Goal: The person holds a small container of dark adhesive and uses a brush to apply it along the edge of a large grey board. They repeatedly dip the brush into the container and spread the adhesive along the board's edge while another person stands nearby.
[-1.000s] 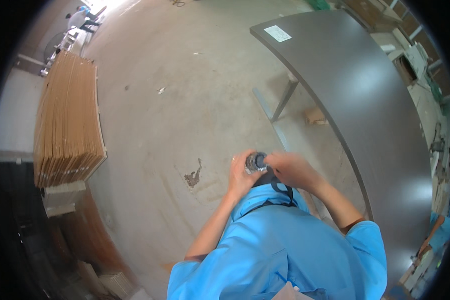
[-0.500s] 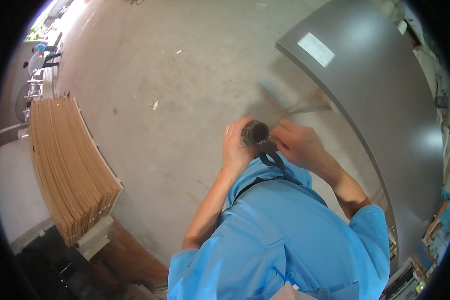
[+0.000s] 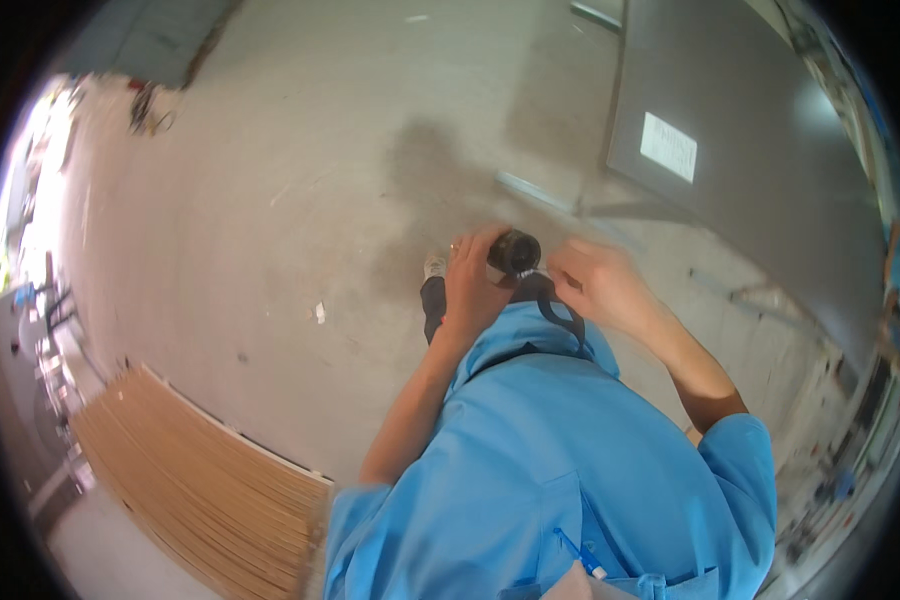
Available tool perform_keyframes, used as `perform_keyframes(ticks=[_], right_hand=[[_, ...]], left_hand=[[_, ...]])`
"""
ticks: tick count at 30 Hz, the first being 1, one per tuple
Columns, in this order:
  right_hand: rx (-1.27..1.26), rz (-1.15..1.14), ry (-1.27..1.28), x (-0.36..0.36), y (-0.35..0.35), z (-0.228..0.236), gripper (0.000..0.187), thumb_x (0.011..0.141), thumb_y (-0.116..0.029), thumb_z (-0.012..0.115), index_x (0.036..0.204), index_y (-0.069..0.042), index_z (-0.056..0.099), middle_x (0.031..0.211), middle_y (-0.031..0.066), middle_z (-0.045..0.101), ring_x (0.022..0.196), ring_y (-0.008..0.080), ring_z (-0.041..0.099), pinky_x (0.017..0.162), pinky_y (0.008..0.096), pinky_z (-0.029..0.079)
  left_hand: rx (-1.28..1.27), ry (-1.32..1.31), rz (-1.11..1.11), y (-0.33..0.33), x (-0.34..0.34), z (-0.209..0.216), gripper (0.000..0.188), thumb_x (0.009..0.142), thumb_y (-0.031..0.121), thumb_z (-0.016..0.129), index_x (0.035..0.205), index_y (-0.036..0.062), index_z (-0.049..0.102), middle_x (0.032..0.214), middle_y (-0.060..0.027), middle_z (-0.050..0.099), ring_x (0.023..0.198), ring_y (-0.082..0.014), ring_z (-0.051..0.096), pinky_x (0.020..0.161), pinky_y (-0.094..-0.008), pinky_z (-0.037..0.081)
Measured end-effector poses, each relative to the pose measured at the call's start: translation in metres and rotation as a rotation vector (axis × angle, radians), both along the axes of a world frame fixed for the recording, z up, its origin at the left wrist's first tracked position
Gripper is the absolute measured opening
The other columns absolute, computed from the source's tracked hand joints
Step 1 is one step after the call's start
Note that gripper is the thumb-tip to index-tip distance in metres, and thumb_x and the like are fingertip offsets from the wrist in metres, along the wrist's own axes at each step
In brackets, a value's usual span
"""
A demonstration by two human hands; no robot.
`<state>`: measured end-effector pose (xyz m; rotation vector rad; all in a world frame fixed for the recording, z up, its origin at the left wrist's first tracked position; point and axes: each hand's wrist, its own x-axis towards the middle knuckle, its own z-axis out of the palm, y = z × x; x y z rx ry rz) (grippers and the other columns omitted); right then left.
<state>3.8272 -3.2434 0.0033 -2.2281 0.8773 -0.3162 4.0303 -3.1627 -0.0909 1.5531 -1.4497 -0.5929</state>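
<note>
Head view: dark cylinder (image 3: pixel 515 252) is held out in front of the blue shirt (image 3: pixel 560 430), open mouth showing.
Left hand (image 3: pixel 478 275): fingers clamp the cylinder's left side.
Right hand (image 3: pixel 602 280): just beside the cylinder, fingers bent, blurred; cannot tell whether they grip anything.
Table (image 3: pixel 750 150): lies to the right, white sheet (image 3: pixel 668 147) on top.

Around me is a workshop or warehouse: a bare concrete floor (image 3: pixel 270 220), a thick stack of brown sheets (image 3: pixel 200 480) at the person's left, a broad dark-grey panel (image 3: pixel 750 140) bearing a white label (image 3: pixel 669 147) at right, blurred clutter (image 3: pixel 840 490) along the edge, and a bright opening (image 3: pixel 42 170) far left.
</note>
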Motion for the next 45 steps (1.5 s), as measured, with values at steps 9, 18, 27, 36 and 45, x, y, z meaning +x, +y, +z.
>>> perform_keyframes(ticks=[9,18,27,36,45], right_hand=[[-0.041,-0.548,-0.022,0.066,0.064,0.003,0.012,0.09,-0.003,0.073,0.101,-0.007,0.069,0.088,0.0117,0.065,0.073,0.0335,0.067,0.064,0.0418,0.054],[-0.078,-0.656,0.174,0.078,0.103,0.013,0.02,0.086,-0.002,0.074,0.105,-0.005,0.068,0.096,0.0099,0.064,0.078,0.0341,0.07,0.065,0.0444,0.058],[-0.052,-0.763,0.166,0.089,0.122,0.016,0.01,0.09,-0.01,0.073,0.097,-0.005,0.069,0.091,0.0112,0.066,0.074,0.0354,0.07,0.065,0.0456,0.057],[0.311,-0.808,0.124,0.067,0.13,-0.011,0.016,0.1,-0.018,0.071,0.105,-0.003,0.071,0.096,0.0158,0.072,0.084,0.0327,0.072,0.075,0.0418,0.056],[0.002,-1.189,-0.21,0.009,0.036,-0.07,0.022,0.101,-0.023,0.074,0.109,-0.003,0.074,0.098,0.0154,0.075,0.085,0.0314,0.071,0.078,0.039,0.056]], left_hand=[[0.08,0.064,-0.418,-0.03,0.074,0.009,0.06,0.073,0.005,0.086,0.129,0.0124,0.067,0.13,-0.0084,0.07,0.119,-0.0352,0.063,0.101,-0.0443,0.052],[0.11,0.067,-0.674,-0.036,0.075,0.015,0.058,0.074,0.005,0.086,0.129,0.0122,0.068,0.132,-0.0086,0.07,0.122,-0.0351,0.063,0.103,-0.0446,0.052],[0.133,0.004,-0.76,-0.034,0.083,0.017,0.06,0.072,0.002,0.086,0.129,0.0083,0.067,0.132,-0.0116,0.07,0.124,-0.0364,0.063,0.105,-0.0455,0.051],[0.236,0.03,-0.696,-0.031,0.081,0.002,0.065,0.073,0.004,0.093,0.132,0.0089,0.066,0.127,-0.013,0.07,0.117,-0.0337,0.064,0.103,-0.0431,0.051],[0.283,0.202,-0.576,-0.024,0.093,-0.035,0.071,0.075,0.01,0.096,0.137,0.0072,0.062,0.135,-0.0137,0.067,0.124,-0.0314,0.063,0.106,-0.0423,0.05]])
